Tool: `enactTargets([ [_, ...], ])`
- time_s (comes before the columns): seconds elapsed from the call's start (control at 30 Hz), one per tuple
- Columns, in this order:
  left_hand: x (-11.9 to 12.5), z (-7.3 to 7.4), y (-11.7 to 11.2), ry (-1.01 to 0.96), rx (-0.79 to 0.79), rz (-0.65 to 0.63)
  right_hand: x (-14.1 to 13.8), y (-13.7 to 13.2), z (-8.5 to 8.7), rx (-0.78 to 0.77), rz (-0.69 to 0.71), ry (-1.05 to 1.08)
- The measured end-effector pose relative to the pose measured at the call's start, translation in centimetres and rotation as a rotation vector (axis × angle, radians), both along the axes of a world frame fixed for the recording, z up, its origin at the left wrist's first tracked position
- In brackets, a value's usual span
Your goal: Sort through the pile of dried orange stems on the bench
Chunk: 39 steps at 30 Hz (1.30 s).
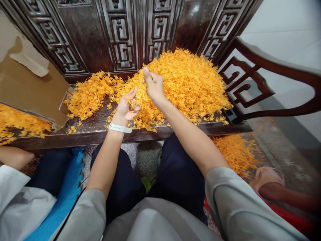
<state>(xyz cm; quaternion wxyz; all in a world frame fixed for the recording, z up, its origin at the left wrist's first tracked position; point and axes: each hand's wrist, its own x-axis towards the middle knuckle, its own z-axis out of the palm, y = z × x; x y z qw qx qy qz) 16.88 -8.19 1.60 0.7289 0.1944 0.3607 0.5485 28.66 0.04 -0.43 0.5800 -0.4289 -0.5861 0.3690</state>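
My left hand [127,107], with a white band [120,128] at the wrist, is turned palm up over the front of the bench seat. Its curled fingers hold a small orange, stringy plastic piece [131,100]. Just right of it and a little farther away, my right hand [154,84] is closed, thumb on top. Whatever lies in its fingers is hidden. Both hands are in front of a large heap of small orange, flower-like plastic pieces [190,83]. A lower pile of the same pieces [90,93] spreads to the left.
A cardboard box [32,85] with orange pieces at its opening stands on the left of the dark wooden bench [100,129]. Thin orange strands [235,152] lie on the floor at right. Another person's arm [15,157] is at left, and someone's foot [268,179] at right.
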Motion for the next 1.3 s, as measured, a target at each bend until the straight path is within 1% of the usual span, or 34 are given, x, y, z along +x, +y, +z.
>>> enactTargets([
  [0.13,-1.0,-0.2,-0.1,-0.053,-0.034,-0.016,-0.1,0.0,0.2,-0.097,0.058,0.06],
  [0.27,-2.5,-0.3,-0.2,-0.061,-0.07,-0.08,-0.8,-0.9,0.2,-0.206,0.142,0.121],
  [0.37,-3.2,0.0,-0.4,0.001,-0.059,-0.083,-1.7,-1.1,-0.1,-0.199,0.183,0.087],
  [0.43,-3.3,0.3,-0.8,0.057,-0.068,-0.106,-1.3,-0.5,0.0,-0.158,0.177,0.049],
  [0.5,-3.7,0.6,-1.4,0.1,-0.098,-0.146,0.9,0.6,0.3,-0.114,0.113,0.033],
  [0.53,-4.1,0.6,-1.6,0.112,-0.113,-0.153,2.6,1.2,0.6,-0.093,0.058,0.037],
  [0.57,-4.6,0.6,-1.9,0.111,-0.115,-0.134,4.6,1.7,0.9,-0.078,-0.007,0.047],
  [0.67,-6.4,0.0,-2.0,0.067,-0.07,0.023,10.3,2.2,1.4,-0.02,-0.201,0.114],
  [0.7,-6.9,-0.3,-1.8,0.055,-0.055,0.069,11.6,2.0,1.4,-0.02,-0.228,0.127],
  [0.77,-7.4,-1.0,-1.3,0.047,-0.041,0.099,12.4,1.3,0.9,0.009,-0.198,0.054],
  [0.8,-7.2,-1.2,-1.1,0.047,-0.035,0.089,12.1,0.9,0.5,0.041,-0.164,-0.026],
  [0.87,-6.3,-1.6,-0.7,0.048,-0.01,0.05,10.5,0.3,-0.1,0.13,-0.124,-0.23],
  [0.93,-4.9,-1.8,-0.5,0.055,0.012,-0.002,8.5,-0.3,-0.4,0.206,-0.14,-0.399],
  [1.0,-3.5,-1.9,-0.5,0.055,0.043,-0.017,6.7,-1.1,-0.2,0.221,-0.116,-0.467],
  [1.03,-2.9,-2.0,-0.5,0.047,0.062,0.001,6.0,-1.6,0.0,0.2,-0.064,-0.459],
  [1.1,-1.9,-2.1,-0.4,0.016,0.098,0.067,4.8,-2.8,0.4,0.129,0.095,-0.406],
  [1.17,-1.3,-2.2,-0.1,-0.016,0.105,0.124,3.8,-3.8,0.6,0.08,0.245,-0.354],
  [1.2,-1.1,-2.3,0.0,-0.026,0.096,0.132,3.4,-4.1,0.5,0.072,0.295,-0.323],
  [1.23,-0.9,-2.3,0.1,-0.031,0.082,0.126,3.1,-4.2,0.4,0.068,0.325,-0.284],
  [1.3,-0.7,-2.1,0.2,-0.036,0.045,0.095,2.5,-4.0,-0.1,0.044,0.317,-0.179],
])
